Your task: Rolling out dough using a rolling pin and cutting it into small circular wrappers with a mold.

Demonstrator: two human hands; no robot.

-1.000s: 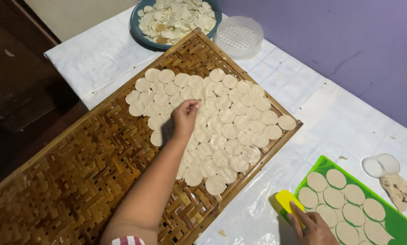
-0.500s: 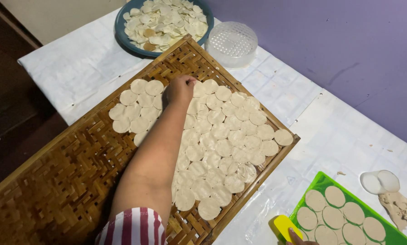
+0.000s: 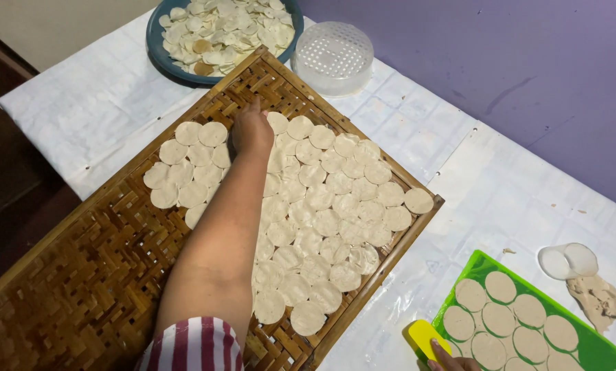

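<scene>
My left hand (image 3: 251,130) reaches across a woven bamboo tray (image 3: 81,275) and rests at the far edge of a spread of round, flat dough discs (image 3: 321,220). Its fingers point down and are hidden from view, so I cannot see whether it holds a disc. At the bottom edge, only the fingertips of my right hand (image 3: 452,358) show, gripping a yellow scraper (image 3: 428,336). The scraper lies at the corner of a green mat (image 3: 479,264) that carries several more cut discs (image 3: 500,319).
A blue bowl (image 3: 158,58) of dried pieces stands at the back, beside a white perforated lid (image 3: 333,55). A small clear cup (image 3: 567,261) and a dough lump (image 3: 600,299) lie at the right. A white cover (image 3: 514,199) lines the table, and a purple wall (image 3: 528,69) lies beyond.
My left hand moved from the middle of the disc spread up to its far edge. The view shifted, and my right hand slid almost out of view.
</scene>
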